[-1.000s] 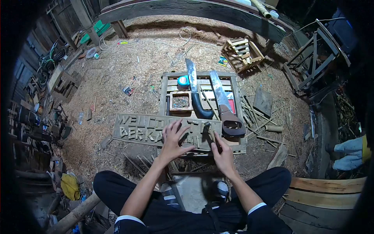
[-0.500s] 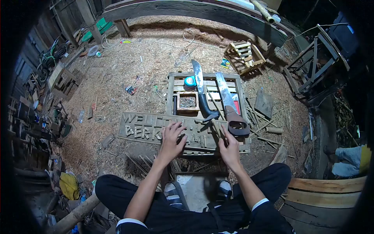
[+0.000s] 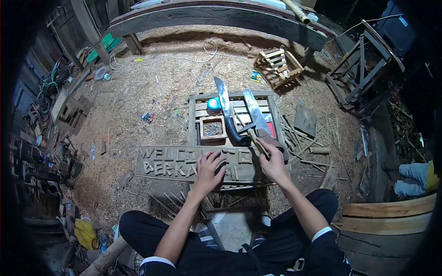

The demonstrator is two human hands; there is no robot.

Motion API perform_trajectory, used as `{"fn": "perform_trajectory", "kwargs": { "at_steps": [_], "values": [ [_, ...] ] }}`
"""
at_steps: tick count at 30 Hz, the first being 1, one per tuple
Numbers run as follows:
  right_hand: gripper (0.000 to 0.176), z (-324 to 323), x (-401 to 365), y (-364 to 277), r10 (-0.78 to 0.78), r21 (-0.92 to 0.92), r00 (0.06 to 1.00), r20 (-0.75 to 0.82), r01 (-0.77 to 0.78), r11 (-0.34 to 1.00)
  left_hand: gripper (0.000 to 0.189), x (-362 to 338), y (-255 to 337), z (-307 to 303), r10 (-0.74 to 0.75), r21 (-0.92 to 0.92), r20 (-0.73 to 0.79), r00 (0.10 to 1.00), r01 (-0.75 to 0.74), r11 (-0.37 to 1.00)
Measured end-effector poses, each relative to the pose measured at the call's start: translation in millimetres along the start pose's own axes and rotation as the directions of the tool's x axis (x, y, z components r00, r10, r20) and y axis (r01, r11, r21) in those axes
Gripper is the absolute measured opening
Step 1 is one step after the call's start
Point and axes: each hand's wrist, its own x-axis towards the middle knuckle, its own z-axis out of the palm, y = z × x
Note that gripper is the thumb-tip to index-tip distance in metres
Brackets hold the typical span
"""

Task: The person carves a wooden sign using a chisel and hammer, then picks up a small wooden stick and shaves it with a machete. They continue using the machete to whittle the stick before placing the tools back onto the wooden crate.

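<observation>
A grey wooden board (image 3: pixel 150 170) lies across the front of a slatted wooden frame, with raised letters made of small sticks, reading WELCO and BERKA before my hand covers part. On the board's middle rests my left hand (image 3: pixel 209 170), fingers bent and slightly apart, thumb out to the side; anything under the fingertips is hidden. At the board's right end my right hand (image 3: pixel 275 164) is closed around the wooden handle of a hammer (image 3: pixel 248 127), whose dark head points away from me. A handsaw (image 3: pixel 255 112) and a large black-handled knife (image 3: pixel 224 103) lie just beyond.
On the slatted frame (image 3: pixel 192 119) are a wooden box (image 3: pixel 213 128) of small metal pieces and a blue round container (image 3: pixel 213 104). Sticks (image 3: pixel 299 142) lie to the right. A slatted crate (image 3: pixel 278 69) stands farther off on the shavings-covered floor. A long beam (image 3: pixel 216 17) spans the back.
My right hand has closed on the hammer handle and moved slightly forward, shifting the hammer head. My left hand's fingers have drawn closer together on the board. The view has shifted slightly.
</observation>
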Motion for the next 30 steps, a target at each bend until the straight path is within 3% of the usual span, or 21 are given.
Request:
{"fn": "perform_trajectory", "kwargs": {
  "at_steps": [3, 6, 10, 15, 23, 27, 30],
  "values": [
    [0.052, 16, 3, -6, -0.098, 0.029, 0.994, -0.044, 0.099, 0.995, 0.035, 3, 3, 2, -0.023, 0.021, 0.004, 1.0, 0.023, 1.0],
    [0.052, 14, 13, -9, -0.053, 0.065, 0.998, 0.026, 0.051, 0.997, 0.033, 10, 8, 2, -0.041, 0.037, -0.004, 0.999, 0.041, 0.998],
    [0.047, 18, 18, -1, -0.124, 0.08, 0.992, -0.029, 0.126, 0.989, 0.032, 19, 12, 5, -0.058, 0.024, -0.009, 0.998, 0.058, 0.998],
    [0.041, 22, 24, -4, -0.073, 0.141, 0.997, -0.04, 0.078, 0.987, 0.033, 30, 14, -3, -0.084, 0.054, -0.007, 0.996, 0.084, 0.995],
    [0.035, 30, 40, -1, -0.037, 0.238, 0.999, -0.013, 0.039, 0.97, 0.035, 56, 27, -40, -0.172, 0.099, 0.179, 0.969, 0.156, 0.983],
    [0.034, 29, 46, 2, -0.026, 0.226, 0.999, -0.03, 0.032, 0.974, 0.036, 68, 24, -36, -0.194, 0.065, 0.152, 0.969, 0.186, 0.98],
    [0.034, 27, 44, -5, 0.004, 0.254, 1.0, -0.013, -0.001, 0.967, 0.036, 81, 29, -36, -0.127, 0.074, 0.066, 0.99, 0.122, 0.99]
  ]
}}
